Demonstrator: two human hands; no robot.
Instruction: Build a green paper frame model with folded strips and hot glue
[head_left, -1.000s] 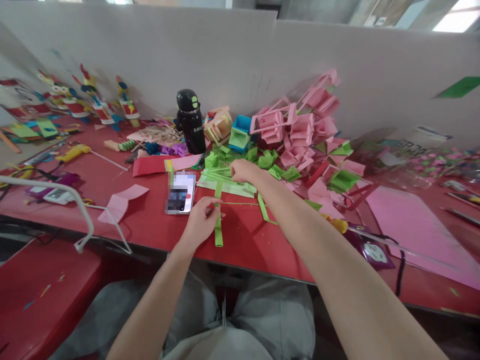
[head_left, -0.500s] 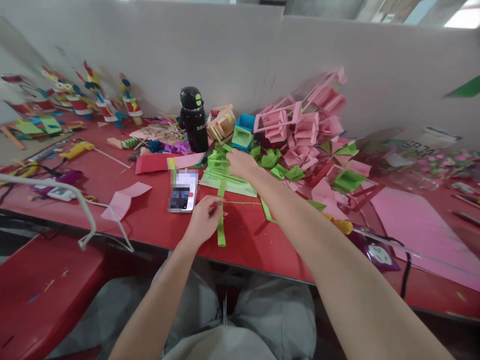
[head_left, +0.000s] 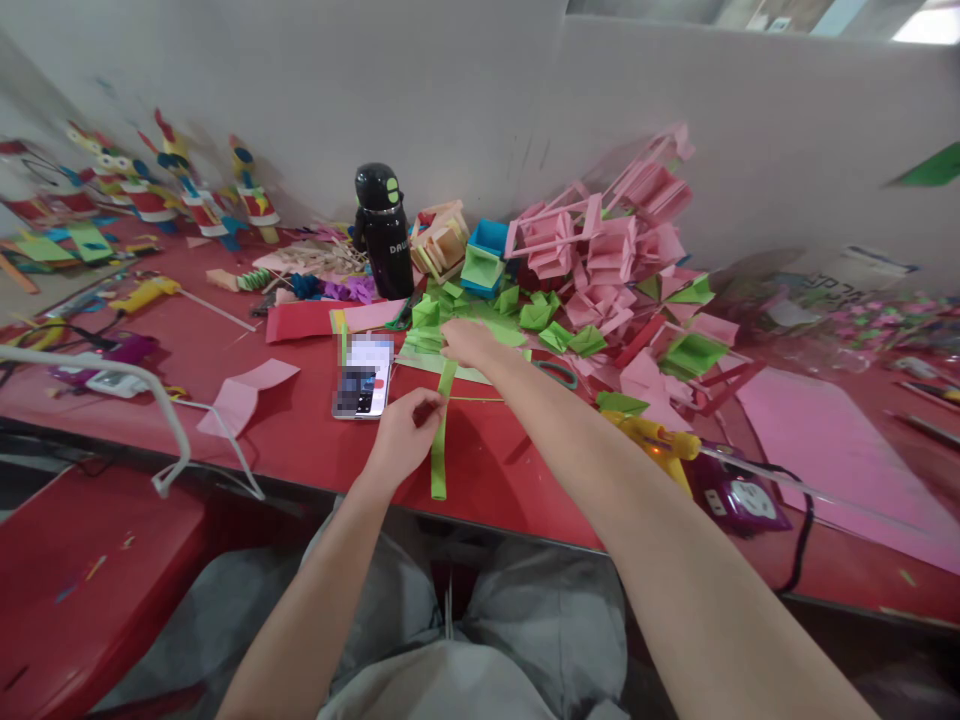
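Low on the red table, my left hand (head_left: 407,435) is closed in a pinch on a long green paper strip (head_left: 439,460) that runs toward the wall. Farther up, my right hand (head_left: 469,345) has its fingers together over the pile of green paper pieces (head_left: 426,313); what is between them, if anything, is hidden. A thin green strip (head_left: 477,400) lies crosswise between my left hand and my right forearm. Left of my left hand rests a lit phone (head_left: 367,375).
A black bottle (head_left: 386,240) stands behind the phone. Pink folded pieces (head_left: 611,250) are heaped at the back right. A yellow glue gun (head_left: 660,440) lies beside my right forearm, near a pink sheet (head_left: 840,470). Green-handled scissors (head_left: 555,374) lie mid-table.
My right hand has shifted slightly left and nearer over the green pile. The green strip right of centre is no longer seen, and the scissors handle now shows. My left hand stays at the long strip.
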